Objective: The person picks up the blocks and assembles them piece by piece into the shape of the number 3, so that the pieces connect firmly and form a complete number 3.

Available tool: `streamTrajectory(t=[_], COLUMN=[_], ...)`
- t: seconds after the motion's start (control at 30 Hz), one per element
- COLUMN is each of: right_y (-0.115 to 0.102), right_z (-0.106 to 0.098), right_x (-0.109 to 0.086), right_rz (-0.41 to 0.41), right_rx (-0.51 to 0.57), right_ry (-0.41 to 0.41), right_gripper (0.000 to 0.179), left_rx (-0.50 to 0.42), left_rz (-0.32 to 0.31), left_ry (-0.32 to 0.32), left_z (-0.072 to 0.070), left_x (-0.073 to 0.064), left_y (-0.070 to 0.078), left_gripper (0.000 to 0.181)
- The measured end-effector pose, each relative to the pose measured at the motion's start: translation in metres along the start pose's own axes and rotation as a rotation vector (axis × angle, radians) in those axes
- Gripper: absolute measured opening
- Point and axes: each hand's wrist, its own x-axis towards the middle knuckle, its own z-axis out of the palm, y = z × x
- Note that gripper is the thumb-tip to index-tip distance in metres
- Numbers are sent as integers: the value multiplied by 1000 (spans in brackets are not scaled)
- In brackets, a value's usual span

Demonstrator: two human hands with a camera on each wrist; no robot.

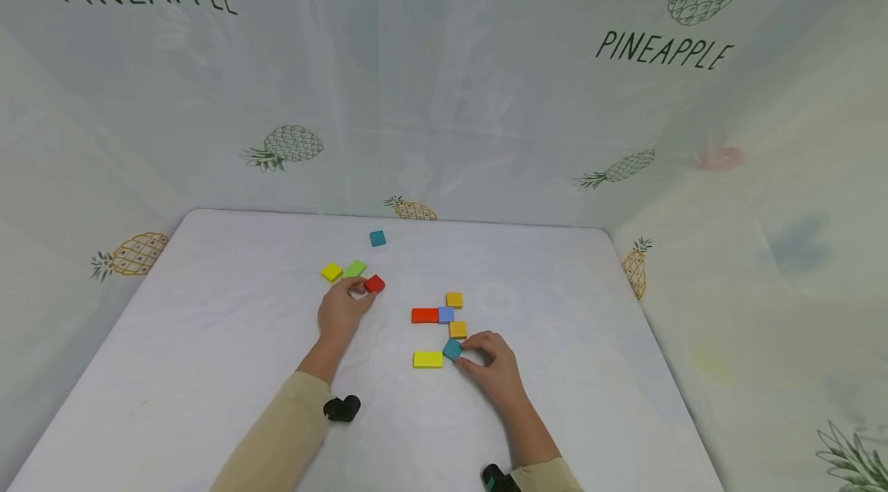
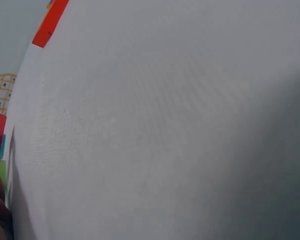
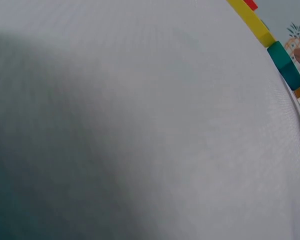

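Between thumb and fingers, my left hand (image 1: 340, 315) pinches a small red block (image 1: 375, 284), which also shows at the left edge of the left wrist view. My right hand (image 1: 498, 372) pinches a teal block (image 1: 452, 349), turned at an angle, between a long yellow block (image 1: 428, 359) and an orange-yellow block (image 1: 458, 330). Just beyond, a long red block (image 1: 425, 315) lies end to end with a blue-violet block (image 1: 446, 315). A second orange-yellow block (image 1: 454, 299) sits behind that one. In the right wrist view the teal block (image 3: 285, 65) appears beside the yellow one.
Near my left fingers lie a yellow block (image 1: 331, 272) and a light green block (image 1: 354, 269). Farther back is another teal block (image 1: 378, 238). The white table (image 1: 555, 284) meets a pineapple-printed cloth (image 1: 444, 91) at its back and sides.
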Motion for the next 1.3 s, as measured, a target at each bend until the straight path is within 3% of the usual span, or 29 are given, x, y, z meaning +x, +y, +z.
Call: streamTrajectory(t=[0.23,0.73,1.3], right_y=[3,-1,-3], right_z=[-1,-3,1], right_x=[-1,1,0], right_rz=[-31,10,49], right_rx=[-1,-14,-17], right_ry=[7,-1,-4], right_gripper=[21,21,21], left_rx=[-52,-10,37], left_rz=[26,97,185], left_ry=[-69,-204,-307], left_z=[-2,0,-6], left_x=[-12,-42,-71], left_y=[0,1,0], left_gripper=[37,28,31])
